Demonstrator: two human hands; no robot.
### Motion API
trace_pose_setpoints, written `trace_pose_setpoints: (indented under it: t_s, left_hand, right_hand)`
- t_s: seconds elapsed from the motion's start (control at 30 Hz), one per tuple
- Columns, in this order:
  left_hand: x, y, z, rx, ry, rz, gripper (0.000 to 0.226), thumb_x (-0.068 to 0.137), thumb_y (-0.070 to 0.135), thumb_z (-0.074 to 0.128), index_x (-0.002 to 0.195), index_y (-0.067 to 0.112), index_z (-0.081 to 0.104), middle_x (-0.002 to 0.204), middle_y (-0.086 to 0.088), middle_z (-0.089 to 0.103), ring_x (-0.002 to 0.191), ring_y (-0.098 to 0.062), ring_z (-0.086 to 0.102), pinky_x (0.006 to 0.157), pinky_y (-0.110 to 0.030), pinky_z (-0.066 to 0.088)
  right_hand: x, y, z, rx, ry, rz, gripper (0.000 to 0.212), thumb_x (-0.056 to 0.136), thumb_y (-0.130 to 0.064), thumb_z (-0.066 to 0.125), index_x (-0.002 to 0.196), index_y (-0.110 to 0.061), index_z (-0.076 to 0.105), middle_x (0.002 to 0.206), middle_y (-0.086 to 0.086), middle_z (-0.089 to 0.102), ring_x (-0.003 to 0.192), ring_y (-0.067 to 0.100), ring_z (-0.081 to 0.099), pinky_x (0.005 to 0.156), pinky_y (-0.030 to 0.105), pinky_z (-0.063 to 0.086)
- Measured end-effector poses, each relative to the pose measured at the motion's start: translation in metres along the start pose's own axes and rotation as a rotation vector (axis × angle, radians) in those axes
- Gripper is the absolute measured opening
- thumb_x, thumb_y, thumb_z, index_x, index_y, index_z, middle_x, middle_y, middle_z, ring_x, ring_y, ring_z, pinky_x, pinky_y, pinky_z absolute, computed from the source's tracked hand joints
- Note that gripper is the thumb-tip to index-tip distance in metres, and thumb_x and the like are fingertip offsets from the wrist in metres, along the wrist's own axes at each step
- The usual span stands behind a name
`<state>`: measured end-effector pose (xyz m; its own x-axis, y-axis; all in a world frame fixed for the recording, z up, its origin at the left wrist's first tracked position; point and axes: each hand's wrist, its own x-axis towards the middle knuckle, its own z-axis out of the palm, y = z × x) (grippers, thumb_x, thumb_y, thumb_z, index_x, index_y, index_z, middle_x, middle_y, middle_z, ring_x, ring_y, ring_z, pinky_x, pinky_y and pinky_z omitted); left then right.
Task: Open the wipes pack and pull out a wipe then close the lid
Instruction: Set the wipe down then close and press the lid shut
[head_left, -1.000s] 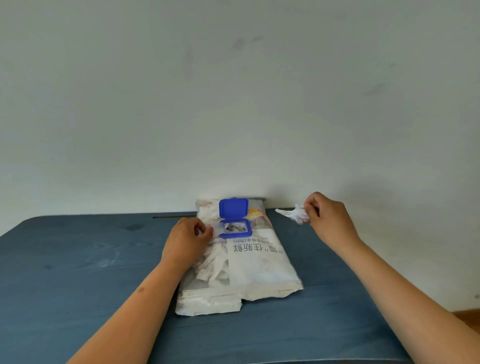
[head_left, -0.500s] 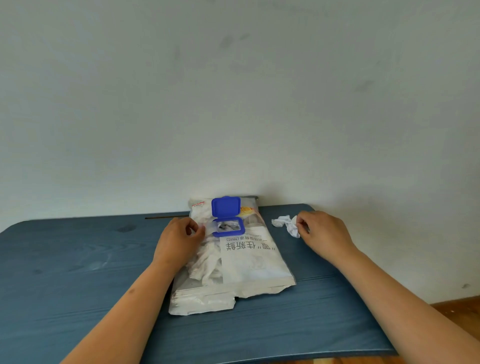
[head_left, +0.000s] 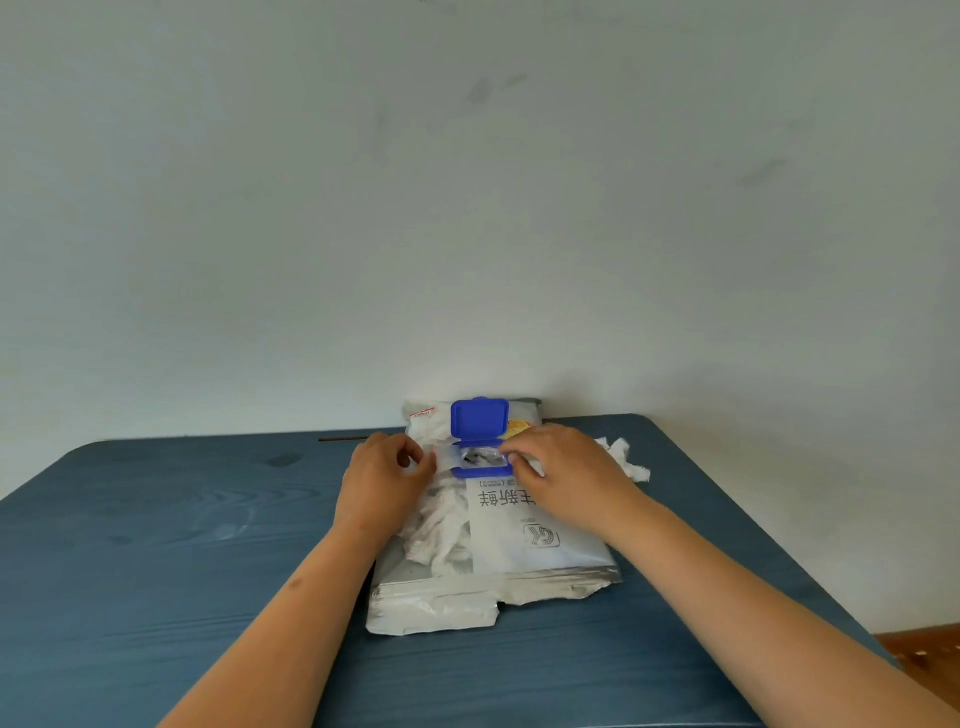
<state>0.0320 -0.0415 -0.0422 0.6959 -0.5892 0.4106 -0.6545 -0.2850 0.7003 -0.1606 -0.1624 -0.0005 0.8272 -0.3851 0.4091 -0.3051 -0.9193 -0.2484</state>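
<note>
The white wipes pack (head_left: 524, 535) lies on the blue table (head_left: 156, 545) against the wall. Its blue flip lid (head_left: 478, 419) stands upright and open above the blue-framed opening (head_left: 480, 460). My left hand (head_left: 382, 480) rests on the pack's left side with its fingertips pinching the film beside the opening. My right hand (head_left: 566, 475) lies over the pack's right side, fingertips at the opening's right edge, holding nothing that I can see. A crumpled white wipe (head_left: 626, 460) lies on the table just right of the pack, partly hidden by my right hand.
A pale wall rises directly behind the table. The table's right edge runs diagonally, with wooden floor (head_left: 924, 654) beyond it at the lower right. Bare blue tabletop stretches to the left of the pack.
My right hand set the wipe down on the table to the right of the pack, let go, and moved left to the opening. My left hand stayed on the pack.
</note>
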Motion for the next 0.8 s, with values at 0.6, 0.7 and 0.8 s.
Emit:
trace_pose_setpoints:
  t_s: [0.6,0.7,0.8]
  left_hand:
    - [-0.015,0.030,0.008,0.014,-0.291,0.330,0.049,0.094,0.044,0.031,0.108,0.022,0.073,0.120,0.011,0.066,0.116,-0.004,0.048,0.102,-0.028,0.040]
    - [-0.013,0.026,0.012,0.118,-0.313,0.388,0.060,0.091,0.051,0.023,0.113,0.024,0.071,0.121,0.011,0.067,0.119,-0.005,0.047,0.104,-0.035,0.041]
    - [-0.012,0.024,0.012,0.135,-0.308,0.392,0.059,0.090,0.050,0.023,0.115,0.026,0.070,0.122,0.012,0.067,0.122,-0.005,0.048,0.104,-0.039,0.042]
  right_hand:
    - [-0.002,0.012,0.011,0.289,0.093,0.198,0.023,0.092,-0.022,0.054,0.092,-0.027,0.077,0.085,-0.006,0.075,0.072,0.013,0.068,0.072,0.039,0.056]
    - [-0.002,0.010,0.009,0.275,0.177,0.229,0.021,0.093,-0.019,0.055,0.096,-0.022,0.075,0.091,-0.006,0.076,0.078,0.009,0.068,0.077,0.035,0.056]
    - [-0.003,0.003,0.008,0.238,0.168,0.153,0.024,0.096,-0.020,0.051,0.108,-0.020,0.072,0.105,-0.006,0.073,0.095,0.009,0.065,0.084,0.031,0.054]
